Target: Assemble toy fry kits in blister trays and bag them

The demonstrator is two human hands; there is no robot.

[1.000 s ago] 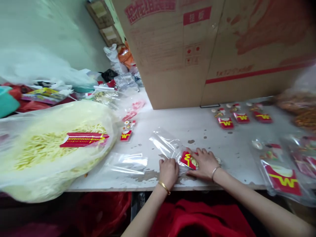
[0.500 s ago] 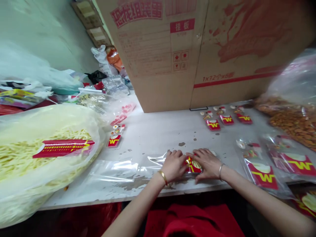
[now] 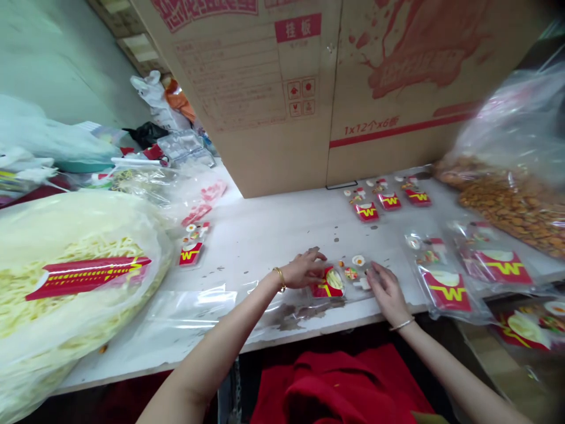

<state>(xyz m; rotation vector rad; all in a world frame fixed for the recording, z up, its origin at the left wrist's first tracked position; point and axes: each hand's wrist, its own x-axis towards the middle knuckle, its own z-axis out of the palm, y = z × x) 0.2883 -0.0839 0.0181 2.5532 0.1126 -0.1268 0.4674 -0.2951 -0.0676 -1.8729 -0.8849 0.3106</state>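
A clear plastic packet (image 3: 348, 290) lies flat near the table's front edge. Inside it are a red toy fries box (image 3: 327, 285) with a yellow mark, pale toy fries and small food pieces, among them a fried egg (image 3: 358, 260). Over the packet's left end is my left hand (image 3: 304, 270), its fingers apart and slightly bent, nearest to the fries box. My right hand (image 3: 388, 291) has its fingertips closed at the packet's right edge, beside the small pieces. The exact contact under the fingertips is partly hidden.
A large cardboard box (image 3: 273, 153) stands at the back. Left lies a big bag of pale toy fries (image 3: 110, 247) with stacked red cartons (image 3: 88, 275) on it. A bag of brown pieces (image 3: 507, 206) is at right. Several filled packets (image 3: 445, 291) lie around; flat clear plastic (image 3: 189, 306) lies left.
My hands have moved apart, the left off the fries box toward its left, the right to the packet's right edge. More of the packet now shows. The camera view has shifted.
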